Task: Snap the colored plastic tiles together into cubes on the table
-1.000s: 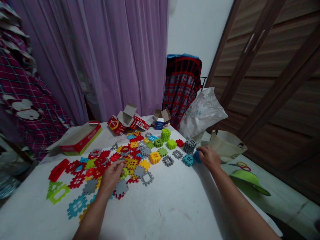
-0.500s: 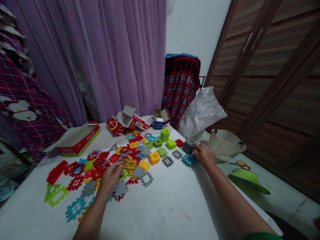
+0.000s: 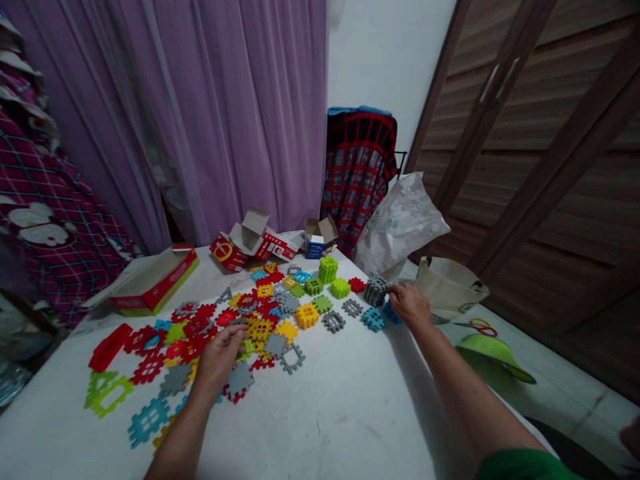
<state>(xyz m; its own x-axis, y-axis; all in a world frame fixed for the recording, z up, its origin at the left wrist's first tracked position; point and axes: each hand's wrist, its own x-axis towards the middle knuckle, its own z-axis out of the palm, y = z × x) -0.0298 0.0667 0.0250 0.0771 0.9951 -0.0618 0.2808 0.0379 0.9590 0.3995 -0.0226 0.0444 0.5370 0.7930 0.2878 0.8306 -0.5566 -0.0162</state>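
White table: near edge cut off at bottom of view. Loose pile of toothed plastic pieces: partly covered by left forearm. Blue pieces: mostly hidden behind right hand; number not readable.

Change vs. 1.0 s ago: green sleeve now visible at lower right. Right hand then at the blue pieces, now at the dark gray stack; left hand in the same spot over the pile.

Pose: right arm extended forward, fingers bent, tips at the stack's right side; cannot tell whether they grip it. Left fingers curled together beside a yellow windowed piece; cannot tell whether anything is pinched. Turquoise stack: on table, just in front of gray stack.
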